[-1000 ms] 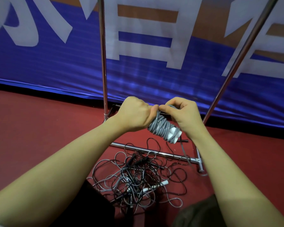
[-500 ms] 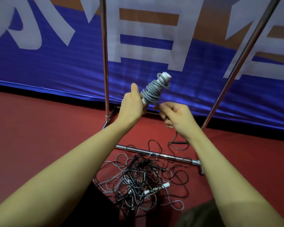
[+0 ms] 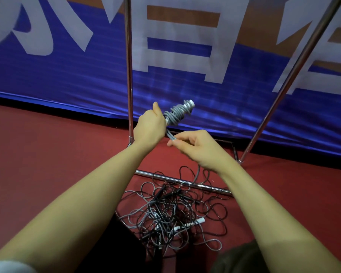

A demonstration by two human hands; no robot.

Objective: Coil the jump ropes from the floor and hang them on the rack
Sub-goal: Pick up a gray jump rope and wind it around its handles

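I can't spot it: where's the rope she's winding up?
The grey rope bundle is mid-frame, gripped in the left hand, just right of the rack's left pole, above the right hand.

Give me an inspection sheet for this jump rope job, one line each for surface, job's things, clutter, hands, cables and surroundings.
Surface: red floor, matte, a tangled pile lying on it.
Job's things: grey coiled jump rope wound round its handles, held up in front of the banner; metal rack with two uprights and a base bar, no rope seen on the visible part.
Clutter: nothing seen apart from the ropes.
Hands: left hand grips the lower end of the coil; right hand pinches the loose grey tail running from it.
Cables: tangled jump ropes, black and grey with white handles, heaped against the base bar.
Surroundings: blue banner with large white characters behind the rack.
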